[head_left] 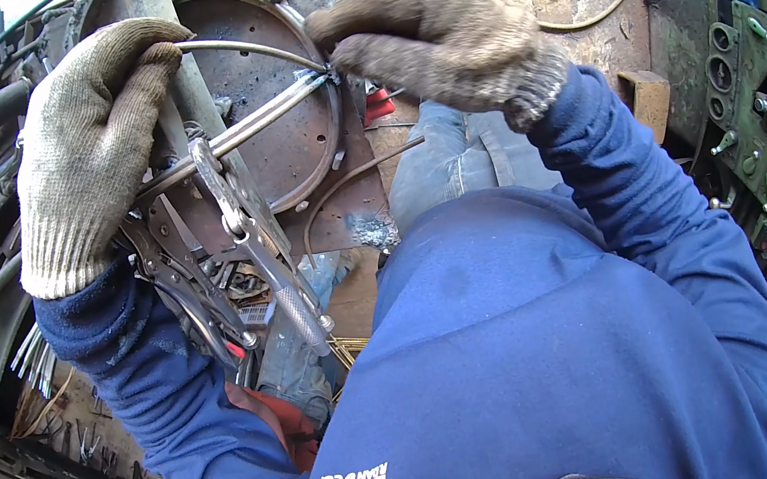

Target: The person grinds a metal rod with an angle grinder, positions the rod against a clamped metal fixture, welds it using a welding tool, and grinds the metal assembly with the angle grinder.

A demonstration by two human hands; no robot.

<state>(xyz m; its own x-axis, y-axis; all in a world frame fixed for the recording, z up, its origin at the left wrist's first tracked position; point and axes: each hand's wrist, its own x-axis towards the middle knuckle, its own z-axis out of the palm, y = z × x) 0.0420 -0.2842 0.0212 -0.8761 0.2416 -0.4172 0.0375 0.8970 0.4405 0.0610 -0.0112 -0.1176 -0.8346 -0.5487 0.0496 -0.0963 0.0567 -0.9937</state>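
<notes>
My left hand, in a knitted work glove, pinches one end of a thin curved metal rod. That rod arcs right to a joint at the rim of a round metal ring, where straight metal bars also meet it. My right hand, gloved too, has its fingers closed at this joint; what they grip, if anything, is hidden. Locking pliers are clamped on the straight bars left of the joint, handles toward me. The ring lies on a brown metal plate with holes.
More pliers hang beside the clamped pair. A thin bent rod sticks out below the ring. Green machinery with levers stands at right, near a wooden block. A hose crosses the floor. Metal stock crowds the left.
</notes>
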